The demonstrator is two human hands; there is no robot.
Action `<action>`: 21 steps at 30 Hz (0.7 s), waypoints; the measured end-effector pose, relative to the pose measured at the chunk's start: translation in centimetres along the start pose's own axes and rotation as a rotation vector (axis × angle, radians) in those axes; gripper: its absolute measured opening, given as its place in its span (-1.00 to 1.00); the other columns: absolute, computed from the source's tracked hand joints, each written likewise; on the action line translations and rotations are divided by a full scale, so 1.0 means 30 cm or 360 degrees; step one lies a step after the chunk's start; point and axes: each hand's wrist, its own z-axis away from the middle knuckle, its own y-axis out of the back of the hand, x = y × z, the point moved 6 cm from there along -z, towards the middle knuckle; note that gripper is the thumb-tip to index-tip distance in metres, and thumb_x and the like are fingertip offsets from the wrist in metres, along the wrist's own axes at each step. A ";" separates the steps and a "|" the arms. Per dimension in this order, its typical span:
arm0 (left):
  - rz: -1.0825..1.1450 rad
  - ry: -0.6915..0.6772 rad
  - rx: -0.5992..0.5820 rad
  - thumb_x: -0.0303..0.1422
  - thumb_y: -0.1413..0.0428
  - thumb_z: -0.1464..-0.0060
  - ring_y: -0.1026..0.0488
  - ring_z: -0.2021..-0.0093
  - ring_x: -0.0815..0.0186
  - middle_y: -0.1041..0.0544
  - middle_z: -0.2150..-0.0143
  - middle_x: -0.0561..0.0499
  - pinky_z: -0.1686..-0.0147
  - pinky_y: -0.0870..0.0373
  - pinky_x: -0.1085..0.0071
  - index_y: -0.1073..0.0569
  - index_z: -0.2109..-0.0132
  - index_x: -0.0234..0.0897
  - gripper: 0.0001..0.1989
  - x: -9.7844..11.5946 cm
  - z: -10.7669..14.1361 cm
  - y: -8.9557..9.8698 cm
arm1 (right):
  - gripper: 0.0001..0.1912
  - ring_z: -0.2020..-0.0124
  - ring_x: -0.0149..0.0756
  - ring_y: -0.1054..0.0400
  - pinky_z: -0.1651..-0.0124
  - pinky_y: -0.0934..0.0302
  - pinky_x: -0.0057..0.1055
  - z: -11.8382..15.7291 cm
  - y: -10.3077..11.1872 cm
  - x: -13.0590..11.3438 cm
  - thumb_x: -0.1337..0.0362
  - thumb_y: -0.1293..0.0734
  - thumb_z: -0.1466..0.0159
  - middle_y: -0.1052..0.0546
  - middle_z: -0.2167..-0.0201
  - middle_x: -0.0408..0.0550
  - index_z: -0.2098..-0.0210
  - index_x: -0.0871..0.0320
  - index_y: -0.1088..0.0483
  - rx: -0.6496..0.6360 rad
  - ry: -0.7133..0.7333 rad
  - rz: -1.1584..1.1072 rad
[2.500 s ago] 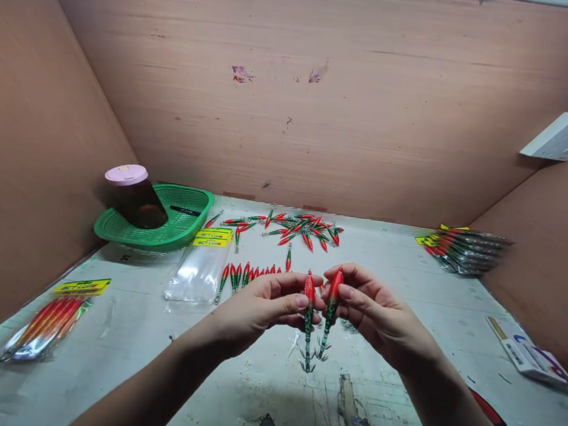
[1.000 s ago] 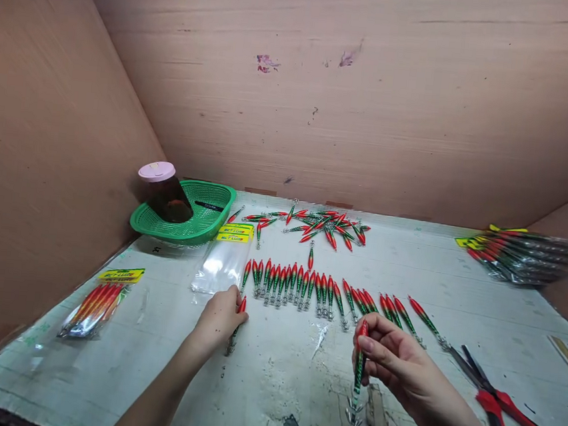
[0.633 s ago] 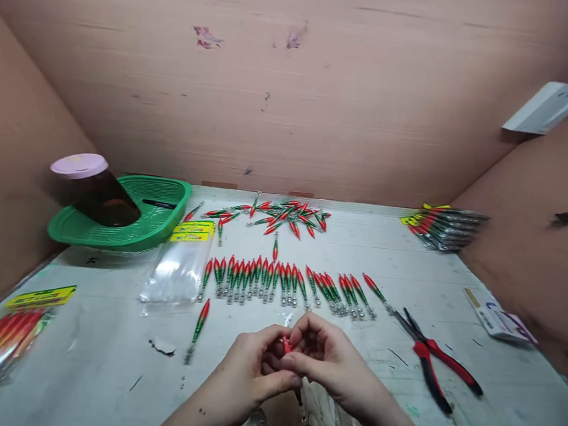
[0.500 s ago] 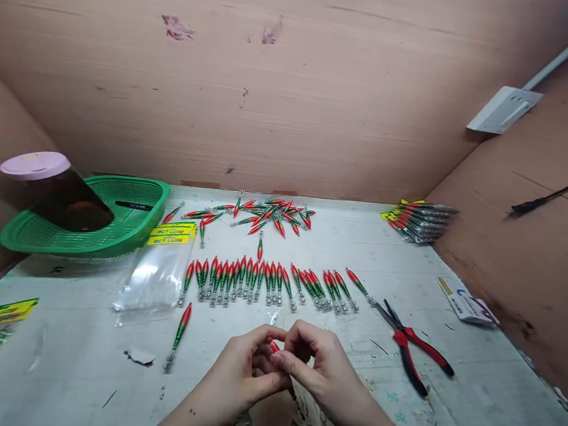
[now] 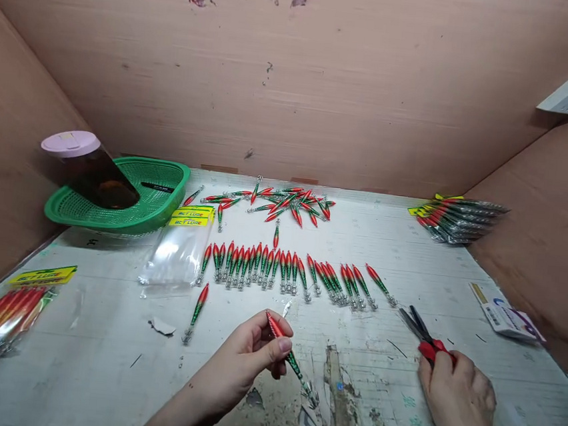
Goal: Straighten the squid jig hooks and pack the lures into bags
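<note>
Your left hand (image 5: 250, 354) pinches one red-and-green lure (image 5: 289, 357) between thumb and fingertips, up near its red head; the grip is pressed together on the body. The lure is held just above the desk (image 5: 99, 356), in front of you, below the laid-out row of lures (image 5: 288, 270).

Your right hand (image 5: 455, 393) is closed over the red handles of the pliers (image 5: 421, 330), which lie on the desk to the right. Fingers are wrapped on the handles, but I cannot tell whether the tool has left the surface. The plier nose points away from you, up and left towards the right end of the row.

Step, as I read it: fetching the pliers to work on the held lure. Next move calls for bringing the plier nose to the lure while your left hand keeps it steady, probably at the hook end. Watch the barbs near your left fingers.

Lure orientation: the long axis runs diagonally, with the red head up and left, inside your fingers. The green tail and its metal hook cluster (image 5: 311, 396) point down and right, towards you and towards the pliers side, tilted downward.

A single lure (image 5: 197, 308) lies apart to the left of your hand, beside a stack of clear bags (image 5: 176, 256).
</note>
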 end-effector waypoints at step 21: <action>-0.0269 0.0105 -0.0189 -0.11 -0.20 -0.01 -0.21 0.50 0.46 -0.29 0.50 0.15 0.46 -0.16 0.45 -0.30 0.39 -0.28 -0.65 -0.007 0.024 -0.025 | -0.85 0.37 -0.21 -0.43 0.34 -0.35 -0.41 0.070 0.429 -0.462 0.32 -0.37 -0.18 -0.53 0.35 -0.06 0.25 -0.05 -0.49 -0.1499 0.1100 -0.1534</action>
